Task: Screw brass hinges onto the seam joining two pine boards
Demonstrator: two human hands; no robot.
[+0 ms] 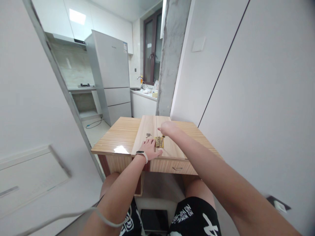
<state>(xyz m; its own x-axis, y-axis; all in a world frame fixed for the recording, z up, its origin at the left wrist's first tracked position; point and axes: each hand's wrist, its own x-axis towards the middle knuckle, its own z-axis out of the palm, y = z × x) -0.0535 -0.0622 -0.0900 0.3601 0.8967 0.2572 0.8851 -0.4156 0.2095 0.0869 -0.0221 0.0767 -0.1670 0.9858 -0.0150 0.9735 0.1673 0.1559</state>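
Observation:
A brass-coloured hinge (158, 142) lies across the seam between two pale wooden boards (145, 126) on the table. My left hand (150, 149), with a watch at the wrist, rests on the boards with its fingers spread, beside the hinge's left edge. Above the hinge's right leaf, my right hand (168, 127) is closed around what looks like a screwdriver (162, 137). Only its thin shaft shows, pointing down at the leaf; the handle is hidden in my fist. A small pile of dark screws (148, 134) sits on the left board.
The striped wooden table (118, 134) has a drawer with a handle (177, 168) in front, above my legs. A pale cable (81, 211) crosses at lower left. White walls stand close on both sides. Behind are a fridge (115, 65) and a kitchen counter (145, 101).

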